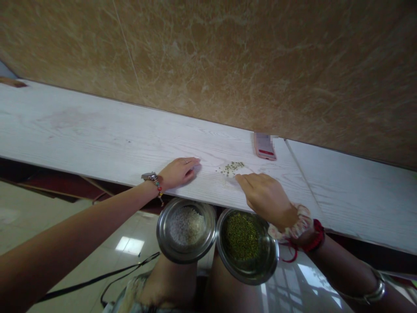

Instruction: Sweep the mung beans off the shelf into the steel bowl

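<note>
My left hand (180, 173) lies on the white wooden ledge with its fingers stretched out and nothing visible in them. Just right of it, a small scatter of green mung beans (232, 168) is spread over the wood, with a few pale grains (224, 183) nearer the edge. My right hand (264, 191) is curled closed beside these, its fingertips at the right side of the scatter; whatever they pinch is hidden. Below the ledge, a steel bowl of white rice (187, 226) and a steel bowl of mung beans (243, 237) stand side by side on the thighs.
A phone (265, 146) in a pink case lies on the ledge (107, 130) against the brown marbled wall (195, 65). A seam crosses the ledge right of the phone. A black strap (107, 274) hangs at lower left above the tiled floor (130, 226).
</note>
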Demonstrator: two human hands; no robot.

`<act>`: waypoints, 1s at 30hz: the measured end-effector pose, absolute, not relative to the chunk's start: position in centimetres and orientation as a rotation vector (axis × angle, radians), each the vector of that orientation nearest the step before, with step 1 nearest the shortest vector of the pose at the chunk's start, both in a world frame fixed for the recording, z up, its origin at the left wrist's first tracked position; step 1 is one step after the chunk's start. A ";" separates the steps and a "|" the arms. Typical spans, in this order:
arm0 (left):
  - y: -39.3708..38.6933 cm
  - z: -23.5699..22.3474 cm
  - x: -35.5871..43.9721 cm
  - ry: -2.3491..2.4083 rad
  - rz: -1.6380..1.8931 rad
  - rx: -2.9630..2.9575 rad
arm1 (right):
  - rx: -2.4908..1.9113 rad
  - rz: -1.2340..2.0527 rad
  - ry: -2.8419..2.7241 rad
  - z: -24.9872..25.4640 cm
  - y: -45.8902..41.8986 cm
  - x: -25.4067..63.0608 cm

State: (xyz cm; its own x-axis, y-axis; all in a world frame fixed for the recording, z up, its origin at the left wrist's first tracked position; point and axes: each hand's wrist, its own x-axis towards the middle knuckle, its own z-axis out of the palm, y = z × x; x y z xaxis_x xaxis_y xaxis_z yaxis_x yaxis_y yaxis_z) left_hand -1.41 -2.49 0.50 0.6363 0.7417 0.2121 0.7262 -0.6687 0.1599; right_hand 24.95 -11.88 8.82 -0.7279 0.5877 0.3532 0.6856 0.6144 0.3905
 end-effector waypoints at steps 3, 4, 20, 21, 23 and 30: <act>-2.5 0.6 -1.4 1.249 0.411 2.783 | -1.046 -0.743 -2.659 8.8 -11.9 24.7; -2.6 0.6 -1.4 1.249 0.415 2.782 | -1.050 -0.752 -2.659 8.7 -11.9 24.6; -2.7 0.7 -1.3 1.273 0.409 2.783 | -0.939 -0.784 -2.588 8.7 -11.7 24.0; -2.7 0.7 -1.3 1.274 0.416 2.781 | -0.938 -0.785 -2.580 8.7 -11.7 24.0; -2.7 0.6 -1.4 1.273 0.437 2.781 | -0.946 -0.801 -2.564 8.6 -11.5 24.0; -2.9 0.8 -1.6 1.415 0.468 2.754 | -0.928 -0.722 -2.624 8.5 -11.7 23.9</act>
State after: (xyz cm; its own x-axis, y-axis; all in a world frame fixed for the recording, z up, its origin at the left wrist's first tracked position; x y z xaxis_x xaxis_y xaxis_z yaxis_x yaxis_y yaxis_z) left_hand -1.56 -2.94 0.81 0.5468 0.7965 0.2579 0.7935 -0.5913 0.1440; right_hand 23.88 -11.74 8.52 -0.7599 0.5126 0.3997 0.6449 0.6712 0.3654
